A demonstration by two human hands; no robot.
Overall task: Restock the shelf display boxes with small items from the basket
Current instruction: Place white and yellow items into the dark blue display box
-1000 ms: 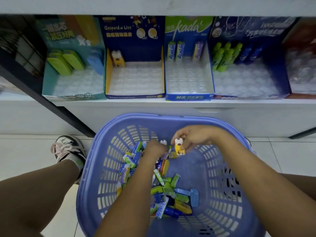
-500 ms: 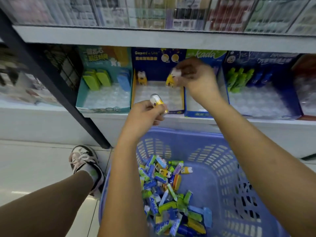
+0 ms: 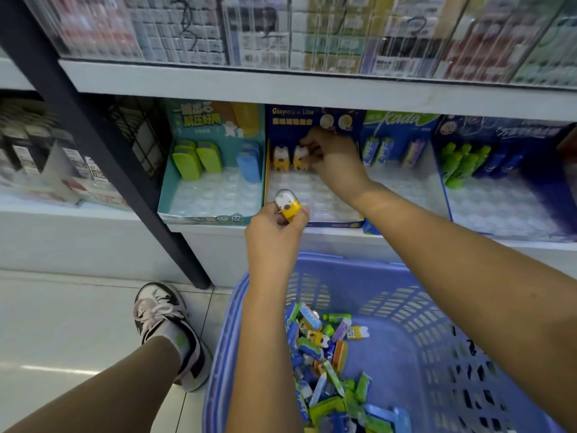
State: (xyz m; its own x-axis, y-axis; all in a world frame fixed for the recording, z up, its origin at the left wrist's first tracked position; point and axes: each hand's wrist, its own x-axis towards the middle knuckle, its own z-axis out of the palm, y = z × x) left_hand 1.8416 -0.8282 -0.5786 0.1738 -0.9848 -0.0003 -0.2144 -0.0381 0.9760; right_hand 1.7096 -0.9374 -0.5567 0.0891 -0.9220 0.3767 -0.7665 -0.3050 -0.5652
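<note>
My right hand [image 3: 334, 160] reaches into the dark blue display box [image 3: 312, 195] and pinches a yellow and white figure eraser [image 3: 300, 158] at its back row, beside another one [image 3: 278, 157] standing there. My left hand [image 3: 276, 232] grips a second yellow and white eraser [image 3: 287, 205] in front of the same box's front edge. Below, the purple basket [image 3: 406, 314] holds a heap of several small coloured items [image 3: 324, 354].
A teal box [image 3: 212, 182] with green and blue erasers stands left of the dark blue one; a blue box [image 3: 396, 157] and another with green figures [image 3: 499, 182] stand to the right. A black shelf post [image 3: 103, 151] slants at left. My shoe [image 3: 165, 326] rests on the tiled floor.
My right hand has carried its eraser deeper into the dark blue box, next to the one standing there. My left hand has risen slightly with its eraser toward the box front.
</note>
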